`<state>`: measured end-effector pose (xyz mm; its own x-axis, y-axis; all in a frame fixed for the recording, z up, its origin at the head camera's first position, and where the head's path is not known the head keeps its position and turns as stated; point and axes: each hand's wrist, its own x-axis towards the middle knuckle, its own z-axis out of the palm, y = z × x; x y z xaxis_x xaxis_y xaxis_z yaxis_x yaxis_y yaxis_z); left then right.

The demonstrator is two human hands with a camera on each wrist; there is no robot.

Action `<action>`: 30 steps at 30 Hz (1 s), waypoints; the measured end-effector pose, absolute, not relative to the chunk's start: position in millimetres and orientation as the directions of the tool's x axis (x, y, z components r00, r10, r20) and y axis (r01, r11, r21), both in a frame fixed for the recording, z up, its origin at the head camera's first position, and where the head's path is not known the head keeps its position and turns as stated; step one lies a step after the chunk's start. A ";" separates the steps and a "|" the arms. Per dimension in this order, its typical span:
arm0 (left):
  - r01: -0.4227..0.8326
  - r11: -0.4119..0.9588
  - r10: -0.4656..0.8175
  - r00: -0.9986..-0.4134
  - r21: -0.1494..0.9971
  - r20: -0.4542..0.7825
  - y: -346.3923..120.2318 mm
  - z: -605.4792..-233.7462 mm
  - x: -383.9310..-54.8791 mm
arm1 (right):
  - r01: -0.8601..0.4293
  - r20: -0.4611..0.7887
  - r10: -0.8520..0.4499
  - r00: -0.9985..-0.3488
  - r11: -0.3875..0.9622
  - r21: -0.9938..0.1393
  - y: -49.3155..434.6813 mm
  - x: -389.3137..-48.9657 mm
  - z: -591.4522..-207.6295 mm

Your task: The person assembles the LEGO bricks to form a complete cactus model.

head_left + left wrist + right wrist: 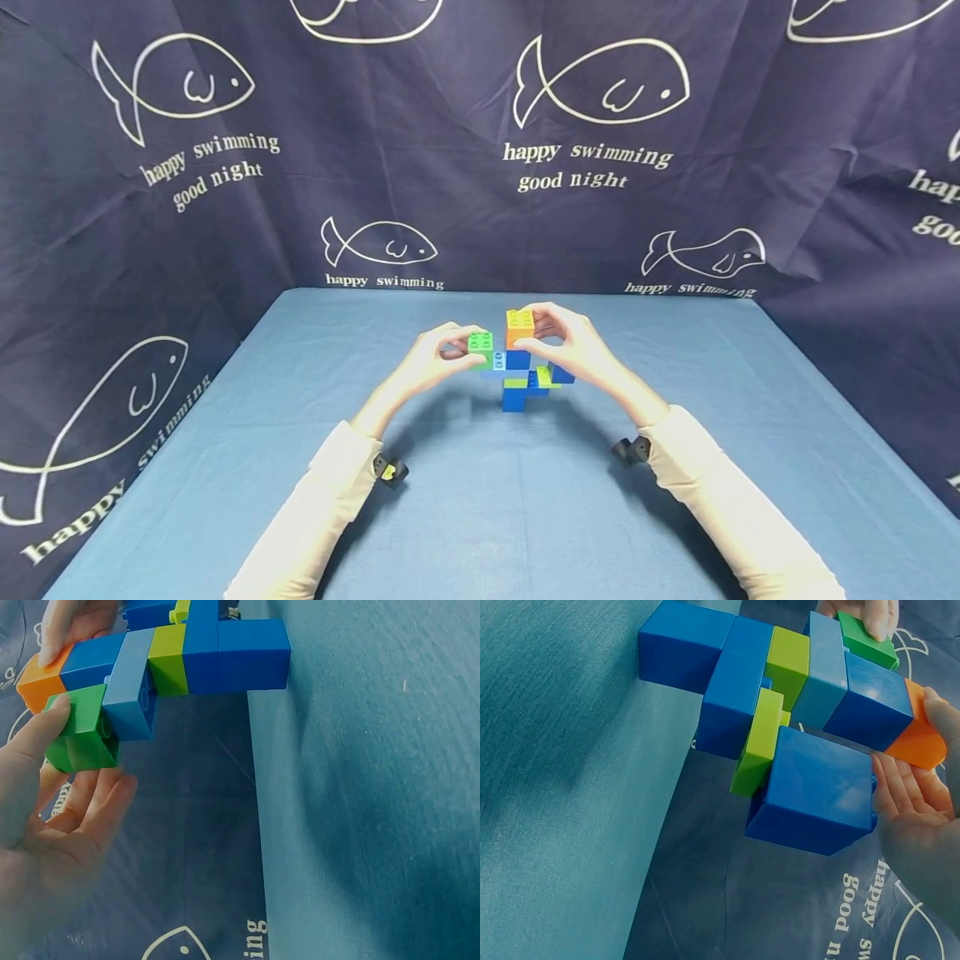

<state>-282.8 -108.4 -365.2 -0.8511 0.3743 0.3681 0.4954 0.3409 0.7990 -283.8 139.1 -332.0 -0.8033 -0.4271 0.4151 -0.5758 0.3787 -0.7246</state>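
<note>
Between thumb and fingers my left hand (429, 358) pinches a green toy building brick (82, 727). The green brick meets one end of a light blue brick (129, 690) and overhangs it; whether it is fully seated I cannot tell. My right hand (576, 343) grips an orange brick (520, 327) on top of a blue brick (870, 705) in the same stack. Below the light blue brick come a lime brick (168, 661) and more blue bricks, down to a blue base brick (513, 400) standing on the table. A large blue brick (817, 791) sits on a thin lime piece (759, 742) at the right side.
The stack stands on a blue cloth-covered table (480, 517). Behind and beside it hangs a dark curtain (465, 167) with white fish drawings and lettering. Black wrist mounts (392, 471) stick out at both cuffs.
</note>
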 end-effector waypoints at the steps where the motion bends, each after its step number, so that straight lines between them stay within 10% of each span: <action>1: 0.491 0.339 0.373 -0.853 0.802 0.365 -108.3 -365.3 -283.2 | -0.574 0.414 -0.426 -0.805 0.381 -0.725 139.2 -283.8 -331.7; 30: 0.440 0.366 0.394 -0.871 0.820 0.292 -110.0 -363.8 -286.5 | -0.574 0.413 -0.424 -0.806 0.387 -0.722 139.3 -283.7 -332.6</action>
